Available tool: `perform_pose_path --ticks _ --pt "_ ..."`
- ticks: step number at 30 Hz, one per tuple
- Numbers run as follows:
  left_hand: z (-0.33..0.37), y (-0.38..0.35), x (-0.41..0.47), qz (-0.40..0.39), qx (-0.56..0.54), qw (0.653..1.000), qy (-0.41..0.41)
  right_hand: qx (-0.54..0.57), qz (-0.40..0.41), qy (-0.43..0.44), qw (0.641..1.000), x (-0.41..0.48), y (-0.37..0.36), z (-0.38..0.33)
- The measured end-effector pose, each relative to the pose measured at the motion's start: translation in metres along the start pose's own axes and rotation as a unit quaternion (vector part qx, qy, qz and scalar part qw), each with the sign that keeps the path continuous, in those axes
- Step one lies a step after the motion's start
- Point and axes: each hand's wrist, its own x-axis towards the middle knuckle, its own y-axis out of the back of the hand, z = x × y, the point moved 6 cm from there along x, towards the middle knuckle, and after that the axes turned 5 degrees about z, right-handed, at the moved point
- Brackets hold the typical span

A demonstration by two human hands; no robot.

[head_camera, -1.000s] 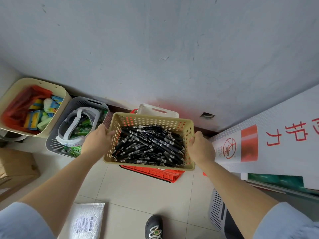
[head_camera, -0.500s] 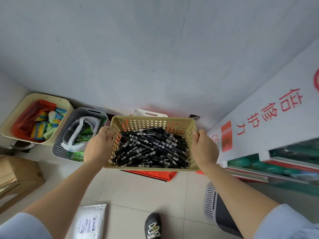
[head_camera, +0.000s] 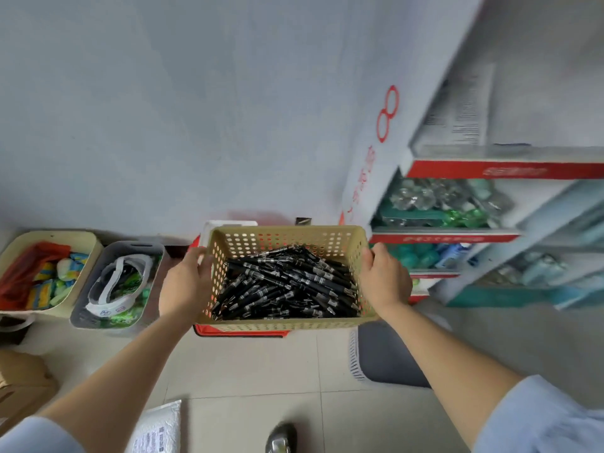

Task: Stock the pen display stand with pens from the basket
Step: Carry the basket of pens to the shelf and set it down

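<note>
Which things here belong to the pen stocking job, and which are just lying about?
Job:
- beige basket, lifted off the floor
- black pens piled inside it
- left hand and right hand, gripping its two ends

Lying about:
- red crate below
- grey basket
- cream bin of packets
- shelf unit
- padded mailer
- cardboard box

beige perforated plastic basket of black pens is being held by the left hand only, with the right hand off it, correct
No. In the head view both hands grip the beige perforated plastic basket of black pens: the left hand on its left wall, the right hand on its right wall.
</note>
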Motion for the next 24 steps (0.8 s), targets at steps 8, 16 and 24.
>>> perform_pose_path --ticks 8,16,24 --pt "0.116 -0.035 -0.059 -0.076 -0.056 0.993 -0.076 -0.016 0.057 -0.095 0.994 -0.037 0.104 0.115" --pt "0.279 -0.077 -0.142 -0.148 -0.099 0.961 -0.213 -0.068 0.138 -0.232 0.96 -0.096 0.228 0.252" --pt "0.45 -0.14 -0.273 -0.214 -0.138 0.915 -0.313 -0.068 0.201 -0.343 0.915 -0.174 0.352 0.413"
